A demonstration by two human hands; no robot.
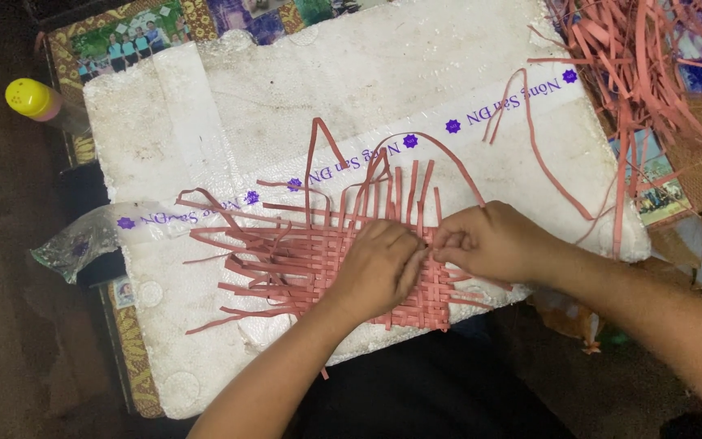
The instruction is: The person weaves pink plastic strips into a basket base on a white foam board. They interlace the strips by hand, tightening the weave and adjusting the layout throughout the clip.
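A flat mat woven from thin reddish-pink strips (286, 260) lies on a white foam board (351, 73), with loose strip ends sticking out at its left and far sides. My left hand (379, 268) presses palm-down on the woven part, fingers curled at its right edge. My right hand (489, 241) sits just beside it, fingertips pinching a strip where the two hands meet. The weave under both hands is hidden.
A heap of loose reddish-pink strips (643, 57) lies at the far right. A bottle with a yellow cap (34, 99) stands at the far left. Clear tape with purple print (522, 102) crosses the board. Crumpled clear plastic (71, 244) hangs off the board's left edge.
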